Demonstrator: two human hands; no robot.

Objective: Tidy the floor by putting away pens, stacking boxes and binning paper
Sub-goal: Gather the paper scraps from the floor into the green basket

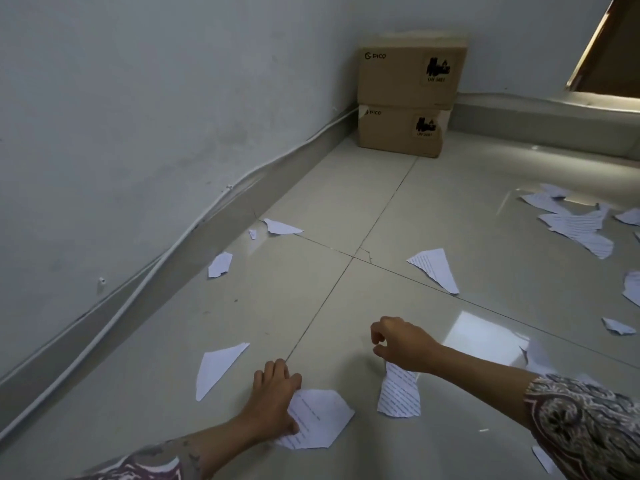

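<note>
Torn white paper scraps lie scattered over the tiled floor. My left hand (273, 396) presses on the left edge of a wide lined scrap (320, 419) and grips it. My right hand (401, 342) pinches the top of a narrow lined strip (398, 393) that hangs down to the floor. A blank triangular scrap (216, 368) lies just left of my left hand. Two brown cardboard boxes stand stacked in the far corner, the upper box (410, 72) on the lower box (401, 131). No pens are in view.
More scraps lie ahead: one (436, 270) past my right hand, two small ones (220, 265) (282, 227) near the left skirting, and a cluster (576, 225) at the right. White cables (145, 282) run along the left wall. A doorway (609, 46) opens at the top right.
</note>
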